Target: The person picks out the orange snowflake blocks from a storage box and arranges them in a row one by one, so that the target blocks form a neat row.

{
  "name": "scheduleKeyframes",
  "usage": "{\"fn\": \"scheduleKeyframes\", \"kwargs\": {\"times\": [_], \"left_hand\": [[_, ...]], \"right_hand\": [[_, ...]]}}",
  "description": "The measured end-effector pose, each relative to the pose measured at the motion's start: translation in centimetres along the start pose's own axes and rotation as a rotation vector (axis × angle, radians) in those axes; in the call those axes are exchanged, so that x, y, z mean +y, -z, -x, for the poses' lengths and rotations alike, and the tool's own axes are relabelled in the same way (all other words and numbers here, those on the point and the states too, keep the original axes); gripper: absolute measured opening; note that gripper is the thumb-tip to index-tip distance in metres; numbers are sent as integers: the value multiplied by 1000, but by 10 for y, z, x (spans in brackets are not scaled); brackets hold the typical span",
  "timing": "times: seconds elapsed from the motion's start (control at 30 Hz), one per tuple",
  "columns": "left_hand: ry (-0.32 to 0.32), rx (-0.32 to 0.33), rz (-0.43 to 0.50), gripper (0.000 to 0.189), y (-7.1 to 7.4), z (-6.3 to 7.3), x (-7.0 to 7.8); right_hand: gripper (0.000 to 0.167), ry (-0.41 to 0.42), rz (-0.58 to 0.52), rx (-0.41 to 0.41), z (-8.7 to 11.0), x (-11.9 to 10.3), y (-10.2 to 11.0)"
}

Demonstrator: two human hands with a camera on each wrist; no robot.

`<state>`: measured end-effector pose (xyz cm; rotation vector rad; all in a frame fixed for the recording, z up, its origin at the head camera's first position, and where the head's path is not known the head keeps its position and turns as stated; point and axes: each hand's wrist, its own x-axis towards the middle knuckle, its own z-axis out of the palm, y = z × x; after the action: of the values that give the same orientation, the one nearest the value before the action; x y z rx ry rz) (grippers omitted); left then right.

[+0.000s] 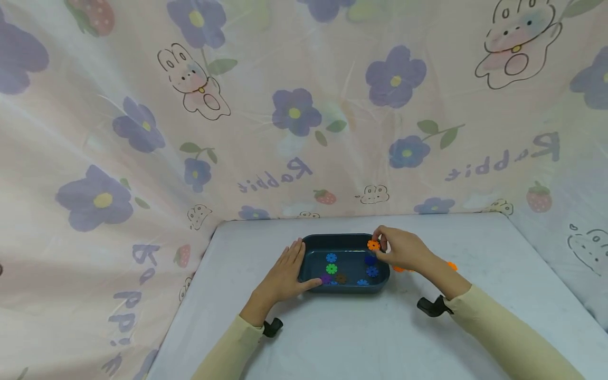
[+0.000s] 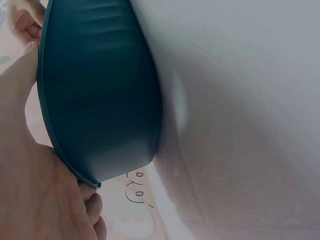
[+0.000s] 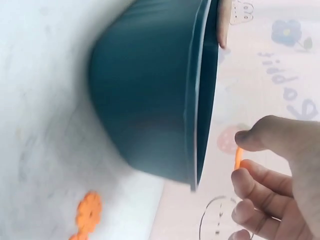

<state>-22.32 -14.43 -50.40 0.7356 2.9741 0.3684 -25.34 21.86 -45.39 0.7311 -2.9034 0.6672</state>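
A dark teal rectangular tub (image 1: 349,289) stands on the white table, with several flower-shaped plastic discs inside, among them a green one (image 1: 331,268), a brown one (image 1: 341,277) and a blue one (image 1: 331,257). My left hand (image 1: 283,272) rests on the tub's left rim, fingers along the far side and thumb over the near edge. Above the tub's right end, my right hand (image 1: 401,248) pinches an orange flower disc (image 1: 373,245) between thumb and fingertips. In the right wrist view, that disc (image 3: 238,157) appears edge-on, apart from the tub's rim.
More orange discs (image 1: 452,266) lie on the table right of the tub, partly hidden by my right arm; two show in the right wrist view (image 3: 89,212). A curtain printed with rabbits and flowers (image 1: 294,158) hangs behind and beside the table.
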Motion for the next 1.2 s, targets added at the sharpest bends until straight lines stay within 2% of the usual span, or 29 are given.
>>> {"fn": "scheduleKeyframes", "kwargs": {"times": [0.47, 1.2], "left_hand": [[13, -8, 25, 119, 2, 2, 0], [-7, 3, 27, 121, 2, 2, 1]], "right_hand": [[29, -117, -35, 21, 29, 39, 14], [35, -289, -66, 21, 83, 99, 30]]}}
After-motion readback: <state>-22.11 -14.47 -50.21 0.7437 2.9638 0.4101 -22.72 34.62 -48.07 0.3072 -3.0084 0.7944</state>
